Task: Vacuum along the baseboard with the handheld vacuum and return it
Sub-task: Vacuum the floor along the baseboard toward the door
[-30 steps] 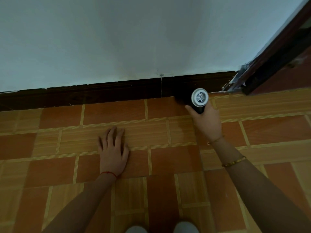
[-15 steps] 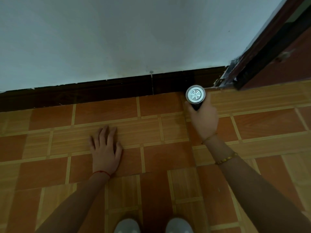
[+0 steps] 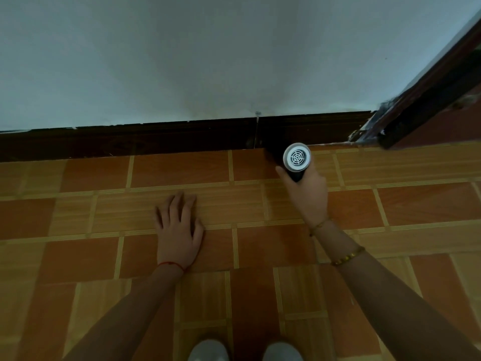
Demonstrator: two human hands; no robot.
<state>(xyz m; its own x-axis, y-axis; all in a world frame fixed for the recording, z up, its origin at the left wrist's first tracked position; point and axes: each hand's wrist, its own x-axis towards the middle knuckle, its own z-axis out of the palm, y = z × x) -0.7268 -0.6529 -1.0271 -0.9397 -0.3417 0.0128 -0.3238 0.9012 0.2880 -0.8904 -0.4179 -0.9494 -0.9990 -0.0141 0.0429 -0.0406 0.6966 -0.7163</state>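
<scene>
Gripping the handheld vacuum point(image 3: 296, 160) in my right hand point(image 3: 309, 198), fingers wrapped around its dark body, I see only its round white vented end facing me; the nozzle end is hidden behind it, down against the dark baseboard point(image 3: 156, 140) near the door frame point(image 3: 426, 100). My left hand point(image 3: 178, 230) lies flat, fingers spread on the tiled floor point(image 3: 78, 256). My shoes point(image 3: 208, 351) are cut off below.

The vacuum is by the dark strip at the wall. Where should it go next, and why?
Probably slide the handheld vacuum left along the baseboard. The right hand holds it near the door frame, and a long stretch lies to the left.
</scene>
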